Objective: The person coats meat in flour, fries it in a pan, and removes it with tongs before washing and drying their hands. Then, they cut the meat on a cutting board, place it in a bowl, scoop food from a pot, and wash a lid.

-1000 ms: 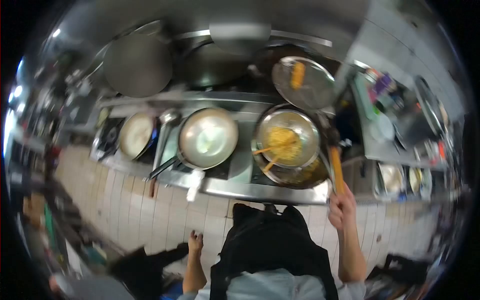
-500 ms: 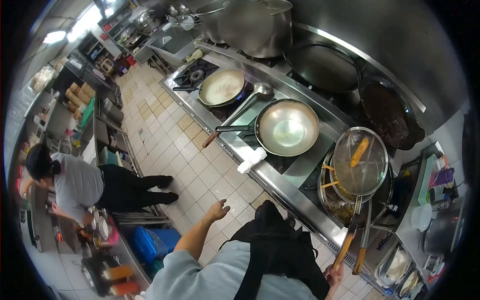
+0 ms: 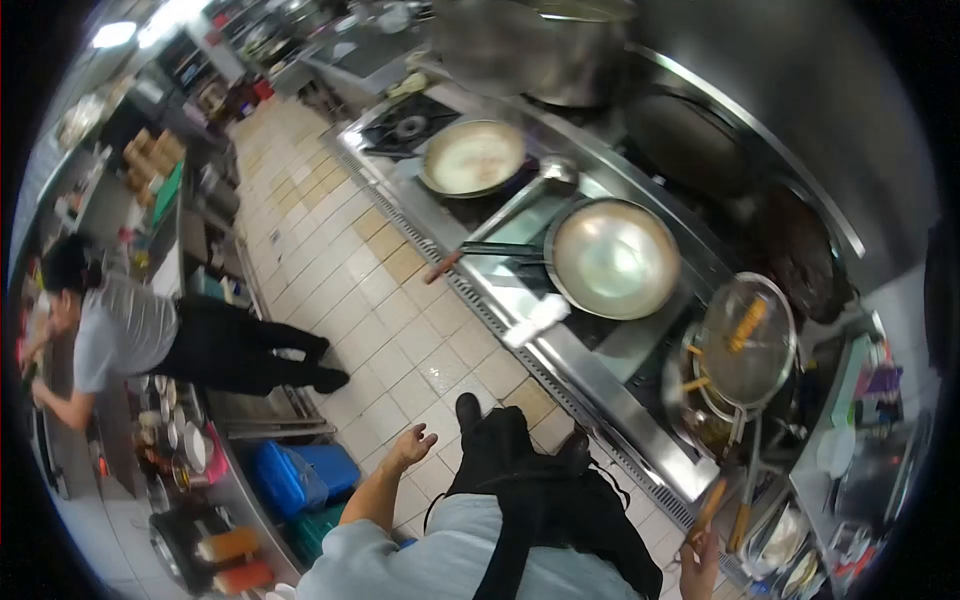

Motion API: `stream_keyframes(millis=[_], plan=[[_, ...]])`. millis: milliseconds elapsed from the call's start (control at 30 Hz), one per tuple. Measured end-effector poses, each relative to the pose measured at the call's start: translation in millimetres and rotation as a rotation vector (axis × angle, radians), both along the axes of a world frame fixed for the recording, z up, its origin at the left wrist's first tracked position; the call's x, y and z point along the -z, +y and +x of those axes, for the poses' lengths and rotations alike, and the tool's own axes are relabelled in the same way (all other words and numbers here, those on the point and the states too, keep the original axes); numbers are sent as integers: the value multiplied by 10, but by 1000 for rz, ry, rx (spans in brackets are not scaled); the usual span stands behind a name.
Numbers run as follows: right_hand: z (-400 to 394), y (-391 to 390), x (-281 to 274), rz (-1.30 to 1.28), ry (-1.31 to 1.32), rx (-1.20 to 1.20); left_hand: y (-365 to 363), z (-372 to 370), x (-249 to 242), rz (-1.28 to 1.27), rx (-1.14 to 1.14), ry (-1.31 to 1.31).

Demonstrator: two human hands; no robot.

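My left hand [image 3: 410, 447] hangs over the tiled floor with fingers apart and holds nothing. On the right, my right hand [image 3: 700, 553] is closed around the wooden handle of a wire-mesh strainer [image 3: 765, 372]. The strainer is over a pan of oil [image 3: 683, 395] at the right end of the stove, and a golden-brown fried piece [image 3: 747, 325] lies on its mesh. Yellow sticks, blurred, show at the strainer's left edge. Beside my right hand, a second wooden handle [image 3: 741, 524] slants down from the pan.
On the stove sit a pale frying pan [image 3: 612, 260], a pan of whitish liquid [image 3: 475, 157], a ladle [image 3: 556, 177] and a folded white cloth [image 3: 538, 319]. Large pots [image 3: 575, 70] stand behind. A co-worker [image 3: 130, 320] is at the left counter, near a blue bin [image 3: 300, 474].
My view has shifted, and the stove appears further right. My right hand still grips the strainer handle. The co-worker's arms have moved at the counter.
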State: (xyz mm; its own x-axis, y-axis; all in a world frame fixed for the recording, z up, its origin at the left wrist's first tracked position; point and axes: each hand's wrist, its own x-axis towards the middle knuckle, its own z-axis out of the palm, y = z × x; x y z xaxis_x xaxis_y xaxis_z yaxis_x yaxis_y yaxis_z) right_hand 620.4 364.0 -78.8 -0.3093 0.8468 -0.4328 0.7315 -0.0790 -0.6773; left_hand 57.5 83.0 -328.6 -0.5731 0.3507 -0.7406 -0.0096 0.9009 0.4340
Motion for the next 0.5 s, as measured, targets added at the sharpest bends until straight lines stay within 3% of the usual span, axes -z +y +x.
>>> stream_keyframes(millis=[33, 100, 167, 200, 267, 400, 433, 500], plan=[[-87, 45, -163, -76, -180, -152, -75, -101, 25, -1, -49, 1], [-646, -10, -512, 265, -215, -277, -404, -367, 121, -28, -18, 7], [-1528, -111, -1137, 61, -422, -15, -725, -668, 461, 31, -51, 87], [-1651, -9, -1034, 81, -422, -74, -790, -861, 499, 37, -70, 110], [-1844, 264, -890, 637, -306, -311, -814, -1246, 437, 26, -149, 169], [-3676, 288, -1169, 519, -96, -368, -586, -1935, 45, 170, -370, 236], [-3744, 536, -901, 624, -79, -667, -554, -2062, -48, 258, -408, 229], [-4382, 444, -759, 416, -89, -747, -516, -2150, -542, 317, -439, 200]])
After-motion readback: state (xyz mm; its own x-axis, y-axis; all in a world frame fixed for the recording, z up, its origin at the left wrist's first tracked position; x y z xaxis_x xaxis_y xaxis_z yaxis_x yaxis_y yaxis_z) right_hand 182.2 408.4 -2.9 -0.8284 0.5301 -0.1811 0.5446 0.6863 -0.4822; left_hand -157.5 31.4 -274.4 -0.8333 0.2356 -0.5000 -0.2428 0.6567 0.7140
